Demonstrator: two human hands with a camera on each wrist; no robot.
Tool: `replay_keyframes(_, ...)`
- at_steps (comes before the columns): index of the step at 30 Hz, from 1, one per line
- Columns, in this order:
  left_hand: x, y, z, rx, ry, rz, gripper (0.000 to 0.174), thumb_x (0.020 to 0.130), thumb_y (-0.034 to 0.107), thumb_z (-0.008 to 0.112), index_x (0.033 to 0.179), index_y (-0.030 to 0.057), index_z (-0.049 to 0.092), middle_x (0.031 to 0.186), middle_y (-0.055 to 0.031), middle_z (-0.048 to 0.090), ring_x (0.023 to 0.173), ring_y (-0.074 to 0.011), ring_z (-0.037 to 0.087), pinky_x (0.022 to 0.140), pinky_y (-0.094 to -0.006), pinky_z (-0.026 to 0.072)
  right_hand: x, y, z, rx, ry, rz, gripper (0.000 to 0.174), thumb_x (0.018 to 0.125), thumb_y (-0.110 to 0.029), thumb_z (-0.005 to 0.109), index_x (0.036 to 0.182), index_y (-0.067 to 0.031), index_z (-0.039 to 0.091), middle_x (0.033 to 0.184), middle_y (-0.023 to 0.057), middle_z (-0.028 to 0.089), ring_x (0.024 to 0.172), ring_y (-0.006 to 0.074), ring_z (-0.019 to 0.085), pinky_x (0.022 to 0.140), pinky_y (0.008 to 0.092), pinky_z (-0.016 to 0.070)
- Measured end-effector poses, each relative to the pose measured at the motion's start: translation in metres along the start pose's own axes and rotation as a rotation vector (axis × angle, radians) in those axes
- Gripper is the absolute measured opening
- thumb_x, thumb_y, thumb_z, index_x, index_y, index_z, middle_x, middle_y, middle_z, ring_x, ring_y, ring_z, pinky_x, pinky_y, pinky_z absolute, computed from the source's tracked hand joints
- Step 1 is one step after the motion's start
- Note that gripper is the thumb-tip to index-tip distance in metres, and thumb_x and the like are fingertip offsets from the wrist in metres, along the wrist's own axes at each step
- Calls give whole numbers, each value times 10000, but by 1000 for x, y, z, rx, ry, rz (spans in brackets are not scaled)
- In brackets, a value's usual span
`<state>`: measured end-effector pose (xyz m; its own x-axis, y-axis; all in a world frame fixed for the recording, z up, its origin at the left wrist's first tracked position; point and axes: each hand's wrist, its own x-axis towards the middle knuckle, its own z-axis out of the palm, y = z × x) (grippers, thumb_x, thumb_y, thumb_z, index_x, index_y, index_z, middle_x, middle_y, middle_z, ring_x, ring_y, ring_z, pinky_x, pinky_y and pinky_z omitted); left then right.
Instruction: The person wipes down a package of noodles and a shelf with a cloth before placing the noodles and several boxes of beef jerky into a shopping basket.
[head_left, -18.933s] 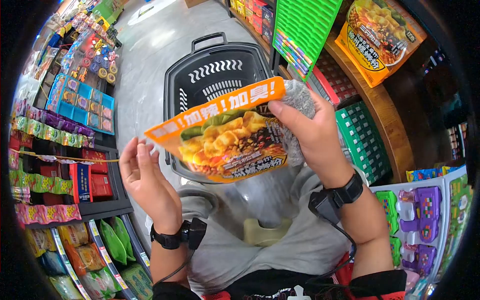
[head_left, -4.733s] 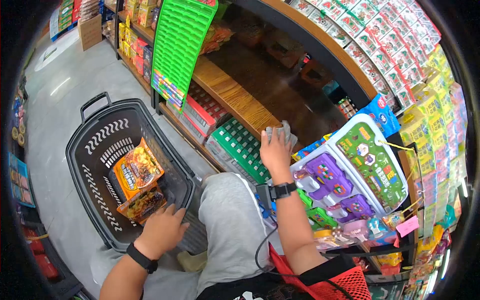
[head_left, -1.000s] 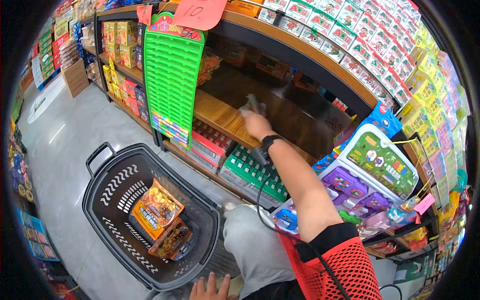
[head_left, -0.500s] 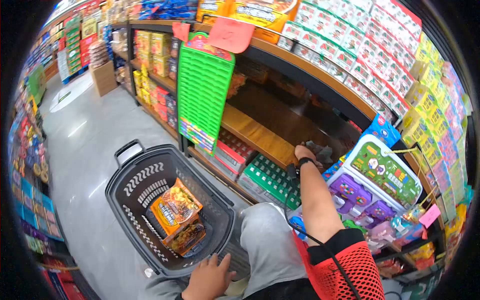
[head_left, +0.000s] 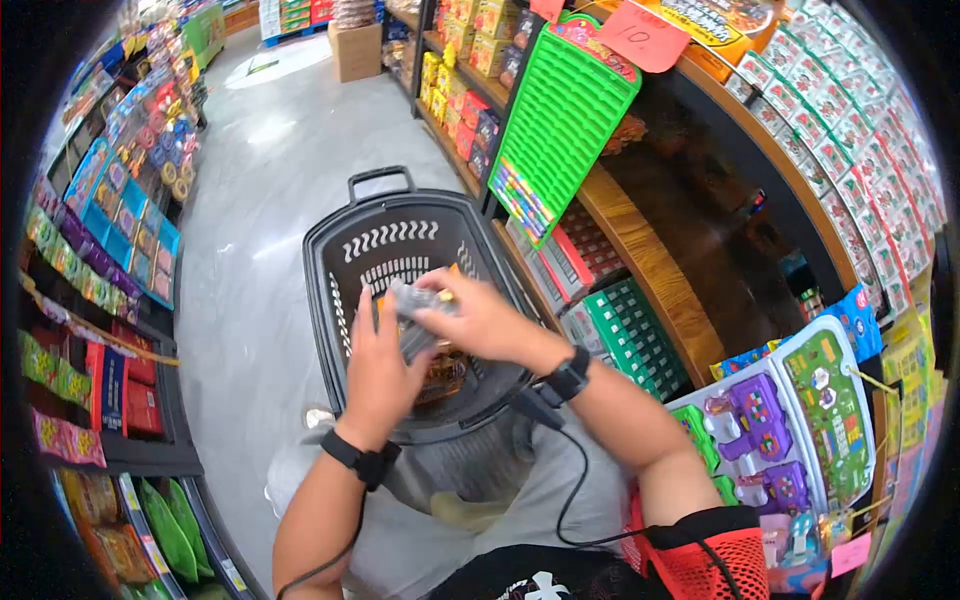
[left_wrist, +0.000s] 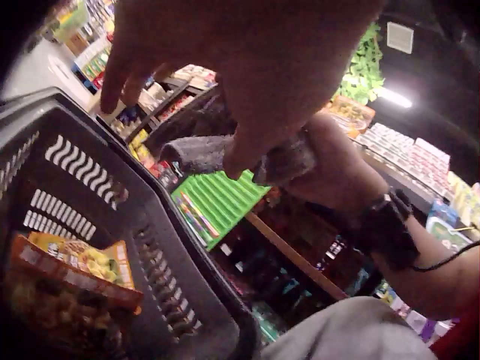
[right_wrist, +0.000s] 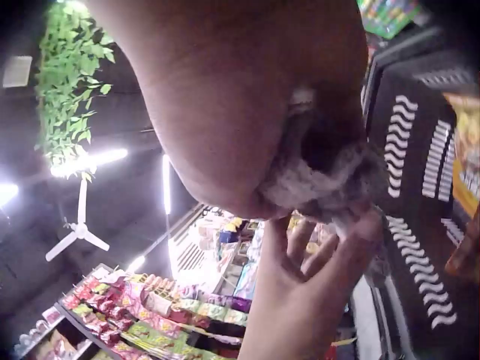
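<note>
A crumpled grey cloth (head_left: 413, 308) is held between my two hands above the black shopping basket (head_left: 462, 215). My right hand (head_left: 478, 318) grips the cloth from the right, its fingers curled round it. From the other side my left hand (head_left: 378, 368) has the cloth between thumb and fingers. In the left wrist view the cloth (left_wrist: 199, 153) hangs in folds by the left thumb, and the right hand (left_wrist: 336, 161) shows behind it. Orange food packs (left_wrist: 101, 264) lie in the basket, mostly hidden behind my hands in the head view.
On the right, a wooden shelf (head_left: 655, 280) runs beside a green display rack (head_left: 565, 125) and a green carton (head_left: 630, 335). A white toy display (head_left: 825, 400) stands nearer. Snack racks (head_left: 60, 370) line the left, with grey floor (head_left: 250, 190) between.
The right hand, earlier wiping the cloth along the shelf, has come back over the basket. The left hand has risen to meet it at the cloth. The view has turned left toward the basket.
</note>
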<state>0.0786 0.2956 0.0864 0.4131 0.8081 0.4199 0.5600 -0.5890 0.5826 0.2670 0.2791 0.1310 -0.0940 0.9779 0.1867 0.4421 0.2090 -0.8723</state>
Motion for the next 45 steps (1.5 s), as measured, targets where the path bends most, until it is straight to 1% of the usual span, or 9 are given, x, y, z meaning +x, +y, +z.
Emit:
replay_keyframes(3,11,-10,-18,-70,-166,-295,360,772,70,754,1082,21,578,1046,-245,686,1039,-470,628,856,-545,506,11,18,23,152,-179,60,345,1013,-313,626,1139,7,654,1033,140,710,975,202,665,840,357,527)
replay_keyframes(7,18,-33,-20,31,41,-342,321,804,142,709,1050,4,556,867,-256,689,863,-509,651,753,-573,506,24,74,23,18,25,174,326,1014,-280,591,1156,-1,683,1052,175,723,1008,291,695,862,407,531)
replay_keyframes(14,34,-71,-12,9,92,-468,592,846,195,665,1383,2,506,998,-313,706,970,-500,677,822,-538,542,7,170,78,-863,-418,113,246,883,-183,654,1056,-23,723,1043,194,733,1010,370,707,867,502,559)
replay_keyframes(19,41,-72,-5,-257,-45,-525,757,876,108,679,1548,19,344,1296,-249,665,1211,-345,652,1019,-412,504,-14,236,104,-981,-274,48,189,883,-178,602,852,-82,762,850,156,746,811,327,749,679,453,590)
replay_keyframes(24,36,-83,3,-159,70,-324,790,966,107,592,1638,71,178,1457,-321,532,1331,-426,561,1108,-448,432,-14,164,85,-940,-235,2,89,789,-143,671,805,-75,727,828,126,735,822,329,733,702,467,589)
replay_keyframes(30,46,-49,-11,-185,406,-93,699,999,-49,426,1645,134,232,1633,-290,303,1465,-394,417,1182,-437,346,-45,38,-5,-791,215,-52,156,800,-67,624,951,-104,629,902,105,653,863,352,677,704,493,542)
replay_keyframes(35,45,-22,-15,-572,367,-226,348,1020,-11,482,1302,53,677,1273,-228,541,1192,-372,569,1160,-444,358,-72,-71,-100,-912,563,-148,126,821,-56,655,932,-109,685,892,93,680,818,314,696,674,414,554)
replay_keyframes(40,38,-28,-2,-342,293,-143,231,986,9,520,1150,8,683,1255,-236,539,1177,-397,565,1088,-422,403,-93,-135,-203,-1191,848,-437,188,787,28,578,924,-64,670,893,134,673,817,340,690,713,416,562)
replay_keyframes(45,34,-14,1,-450,232,-214,265,940,-2,538,1156,21,690,1379,-269,502,1248,-432,545,1105,-421,397,-122,-157,-250,-1510,885,-240,105,883,-44,612,948,-77,689,928,100,707,858,321,695,726,421,552)
